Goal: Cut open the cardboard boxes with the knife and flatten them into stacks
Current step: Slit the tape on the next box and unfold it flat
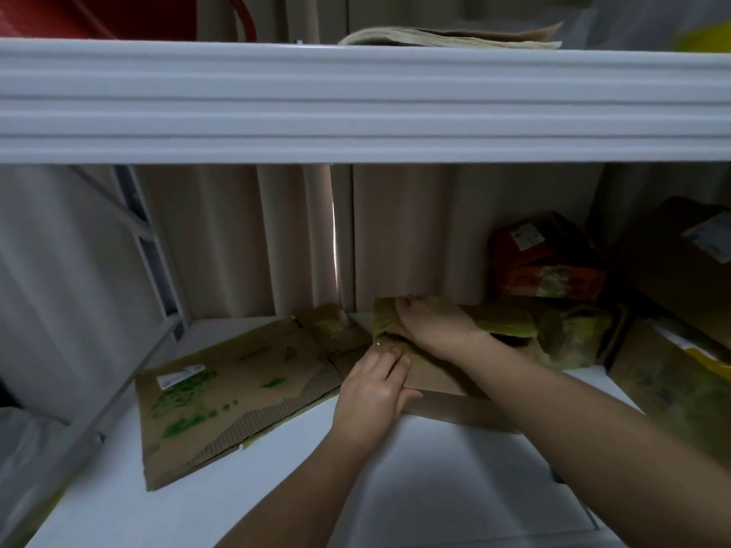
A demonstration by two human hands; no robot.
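At 8 o'clock, a flattened cardboard sheet (221, 393) with green smears and a white label lies flat on the white shelf (395, 488). Its far right corner touches a smaller flattened piece (336, 330) at 10 o'clock from my hands.

At centre, my left hand (372, 393) rests on the near left edge of the cardboard box (431, 373). Its fingers are laid nearly straight on the box top and the thumb lies along the box's near side; they press rather than grip. A small shiny spot shows at the fingertips; I cannot tell what it is.

Just past it, at 1 o'clock, my right hand (435, 322) comes over the box from the right. Its fingers curl over a green-taped flap (502, 324) at the far left corner of the box and hold it. No knife is identifiable in either hand.

At 3 o'clock, further boxes (553, 267) stand crowded together on the shelf, one orange, others brown with labels.

At 12 o'clock, an upper shelf rail (356, 104) spans the view, with folded cardboard (455, 37) lying on top.
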